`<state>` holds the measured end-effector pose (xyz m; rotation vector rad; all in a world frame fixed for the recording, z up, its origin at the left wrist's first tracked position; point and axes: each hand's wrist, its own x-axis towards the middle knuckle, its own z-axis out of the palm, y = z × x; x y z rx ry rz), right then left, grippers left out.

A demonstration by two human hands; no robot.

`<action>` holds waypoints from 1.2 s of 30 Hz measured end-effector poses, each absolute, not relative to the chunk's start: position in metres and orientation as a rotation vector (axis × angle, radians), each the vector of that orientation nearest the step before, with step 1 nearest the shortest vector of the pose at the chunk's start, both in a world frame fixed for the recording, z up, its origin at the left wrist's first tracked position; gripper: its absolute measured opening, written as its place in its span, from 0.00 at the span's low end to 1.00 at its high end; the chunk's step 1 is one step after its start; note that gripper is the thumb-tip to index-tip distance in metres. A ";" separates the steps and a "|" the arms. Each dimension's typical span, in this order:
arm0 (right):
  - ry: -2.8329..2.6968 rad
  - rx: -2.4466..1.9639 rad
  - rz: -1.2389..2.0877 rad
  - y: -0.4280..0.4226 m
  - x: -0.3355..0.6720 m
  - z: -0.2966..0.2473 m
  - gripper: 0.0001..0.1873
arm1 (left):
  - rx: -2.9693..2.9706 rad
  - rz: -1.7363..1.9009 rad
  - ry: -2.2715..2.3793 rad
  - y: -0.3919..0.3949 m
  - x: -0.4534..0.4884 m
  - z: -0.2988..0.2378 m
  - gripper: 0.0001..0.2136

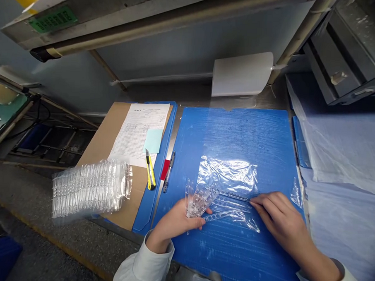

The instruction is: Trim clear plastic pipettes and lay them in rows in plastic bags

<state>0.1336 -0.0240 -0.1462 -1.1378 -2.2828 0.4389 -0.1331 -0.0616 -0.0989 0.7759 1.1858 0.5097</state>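
Note:
My left hand is closed around a bunch of clear plastic strips, thin and pointed, with holes or bumps along them. One strip sticks out to the right past the thumb. My right hand pinches the right end of a thin clear piece; whether it is a strip or the bag's edge is hard to make out. Under both hands a clear plastic film bag lies on the blue board, with more strips showing on or in it.
Bagged clear strips lie in a row at left on cardboard. Beside them are a printed sheet, a blue-green note, a yellow cutter and a pen. A white roll hangs behind; plastic sheeting covers the right.

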 end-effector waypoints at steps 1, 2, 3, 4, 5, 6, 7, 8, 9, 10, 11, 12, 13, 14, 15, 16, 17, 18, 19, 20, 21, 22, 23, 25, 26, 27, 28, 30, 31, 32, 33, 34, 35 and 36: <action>-2.290 -1.135 0.437 -0.023 0.134 -0.147 0.04 | 0.773 0.517 1.162 -0.062 -0.134 -0.100 0.14; -2.302 -1.135 0.435 -0.023 0.135 -0.148 0.04 | 0.773 0.526 1.149 -0.062 -0.135 -0.101 0.14; -2.319 -1.136 0.430 -0.022 0.135 -0.150 0.04 | 0.774 0.531 1.146 -0.062 -0.136 -0.102 0.14; -2.338 -1.139 0.426 -0.022 0.136 -0.151 0.04 | 0.778 0.531 1.152 -0.062 -0.137 -0.103 0.14; -2.360 -1.146 0.421 -0.021 0.136 -0.151 0.04 | 0.784 0.527 1.157 -0.061 -0.138 -0.104 0.14; -2.379 -1.155 0.413 -0.021 0.137 -0.152 0.04 | 0.790 0.521 1.159 -0.061 -0.139 -0.105 0.14; -2.391 -1.164 0.400 -0.021 0.137 -0.152 0.04 | 0.792 0.511 1.156 -0.061 -0.139 -0.106 0.15; -2.397 -1.168 0.380 -0.022 0.137 -0.151 0.04 | 0.791 0.503 1.150 -0.060 -0.140 -0.107 0.16; -2.400 -1.166 0.355 -0.022 0.137 -0.150 0.06 | 0.788 0.499 1.145 -0.060 -0.140 -0.108 0.17; -2.409 -1.156 0.328 -0.023 0.136 -0.149 0.08 | 0.781 0.501 1.145 -0.060 -0.140 -0.108 0.18; -2.430 -1.132 0.304 -0.024 0.135 -0.149 0.12 | 0.774 0.502 1.146 -0.060 -0.140 -0.109 0.19; -2.459 -1.101 0.286 -0.025 0.134 -0.149 0.15 | 0.768 0.501 1.148 -0.061 -0.141 -0.109 0.19; -2.490 -1.076 0.272 -0.026 0.132 -0.149 0.17 | 0.767 0.498 1.147 -0.061 -0.141 -0.108 0.19; -2.517 -1.062 0.261 -0.026 0.130 -0.149 0.19 | 0.767 0.493 1.148 -0.062 -0.143 -0.108 0.19; -2.538 -1.060 0.255 -0.027 0.129 -0.149 0.19 | 0.767 0.489 1.149 -0.062 -0.144 -0.107 0.19; -2.550 -1.068 0.252 -0.027 0.127 -0.149 0.19 | 0.767 0.494 1.149 -0.063 -0.147 -0.106 0.20; -2.550 -1.077 0.255 -0.027 0.126 -0.149 0.19 | 0.765 0.506 1.149 -0.064 -0.149 -0.105 0.21; -2.537 -1.087 0.267 -0.028 0.126 -0.147 0.19 | 0.762 0.527 1.150 -0.064 -0.151 -0.103 0.21; -2.504 -1.090 0.289 -0.028 0.125 -0.144 0.19 | 0.762 0.551 1.151 -0.064 -0.153 -0.100 0.21; -2.449 -1.094 0.327 -0.028 0.124 -0.141 0.19 | 0.771 0.568 1.151 -0.063 -0.154 -0.097 0.20; -2.379 -1.104 0.382 -0.027 0.123 -0.137 0.19 | 0.788 0.574 1.154 -0.060 -0.153 -0.094 0.18; -2.309 -1.108 0.448 -0.027 0.122 -0.132 0.19 | 0.812 0.566 1.159 -0.057 -0.151 -0.091 0.16; -2.255 -1.099 0.518 -0.025 0.120 -0.127 0.19 | 0.841 0.552 1.161 -0.052 -0.148 -0.089 0.14; -2.221 -1.034 0.629 -0.021 0.117 -0.120 0.17 | 0.889 0.523 1.161 -0.042 -0.140 -0.085 0.11; -2.233 -0.991 0.659 -0.019 0.116 -0.117 0.14 | 0.905 0.524 1.160 -0.036 -0.136 -0.084 0.10; -2.248 -0.952 0.669 -0.016 0.116 -0.116 0.12 | 0.919 0.537 1.164 -0.031 -0.131 -0.083 0.10; -2.260 -0.932 0.670 -0.014 0.116 -0.115 0.11 | 0.936 0.556 1.174 -0.026 -0.128 -0.084 0.10; -2.272 -0.942 0.658 -0.009 0.119 -0.116 0.09 | 0.971 0.600 1.199 -0.018 -0.123 -0.085 0.09; -2.277 -0.954 0.646 -0.007 0.121 -0.117 0.09 | 0.980 0.617 1.205 -0.015 -0.121 -0.086 0.09; -2.281 -0.967 0.627 -0.005 0.123 -0.118 0.08 | 0.975 0.626 1.202 -0.013 -0.120 -0.087 0.09; -2.283 -0.987 0.606 -0.004 0.125 -0.119 0.08 | 0.957 0.627 1.189 -0.012 -0.119 -0.088 0.10; -2.277 -1.011 0.582 -0.003 0.127 -0.120 0.08 | 0.929 0.626 1.175 -0.010 -0.118 -0.089 0.11; -2.266 -1.040 0.559 -0.002 0.128 -0.122 0.08 | 0.897 0.629 1.170 -0.009 -0.118 -0.091 0.12; -2.249 -1.069 0.536 -0.002 0.129 -0.123 0.08 | 0.862 0.650 1.188 -0.008 -0.117 -0.093 0.13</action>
